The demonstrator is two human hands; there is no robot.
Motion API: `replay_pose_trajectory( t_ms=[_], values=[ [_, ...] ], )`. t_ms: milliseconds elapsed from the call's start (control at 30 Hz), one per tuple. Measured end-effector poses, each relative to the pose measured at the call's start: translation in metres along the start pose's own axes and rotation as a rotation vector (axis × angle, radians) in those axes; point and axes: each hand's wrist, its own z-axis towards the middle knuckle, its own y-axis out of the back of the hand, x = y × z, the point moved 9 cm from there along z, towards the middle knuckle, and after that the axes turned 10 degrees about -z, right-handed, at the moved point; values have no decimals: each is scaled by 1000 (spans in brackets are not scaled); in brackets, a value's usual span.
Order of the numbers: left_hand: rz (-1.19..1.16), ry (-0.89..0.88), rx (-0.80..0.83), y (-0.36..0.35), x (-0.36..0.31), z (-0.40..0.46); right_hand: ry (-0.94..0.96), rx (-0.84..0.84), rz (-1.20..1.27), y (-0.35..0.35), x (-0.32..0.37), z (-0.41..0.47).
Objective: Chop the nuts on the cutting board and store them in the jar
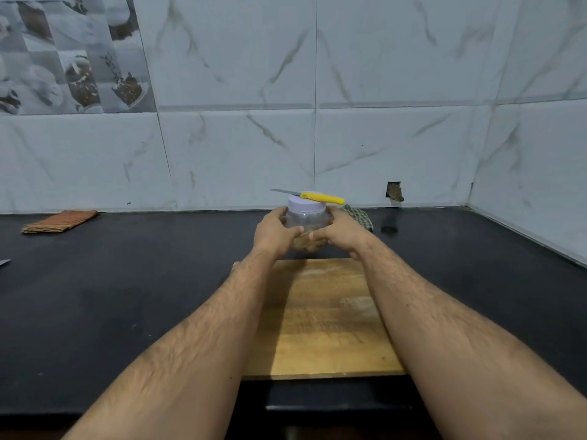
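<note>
Head view: my left hand (275, 231) and right hand (341, 231) curl their fingers round the lidded jar (306, 217) (knife (317, 196) balanced on top) beyond the cutting board (324, 322).

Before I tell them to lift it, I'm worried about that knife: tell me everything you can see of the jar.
The jar is clear, plastic-looking and rounded, closed with a pale lilac lid. It stands upright on the black counter just beyond the wooden cutting board. Brownish contents show low inside. The left hand and right hand grip its sides. A yellow-handled knife lies flat across the lid.
</note>
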Motion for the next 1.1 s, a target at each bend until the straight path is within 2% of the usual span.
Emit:
replay_pose_trajectory(
  t_ms=[333,633,933,1100],
  values=[
    [78,-23,-110,0,-21,-83,-129,119,-104,11,-15,-64],
    [126,-51,-192,-1,-28,-107,-76,122,-29,4,-8,-79],
    [99,-85,-162,-2,-24,-112,-59,102,-37,2,-12,-80],
    [109,-89,-132,-2,-26,-113,-150,92,-75,1,-23,-74]
  ],
)
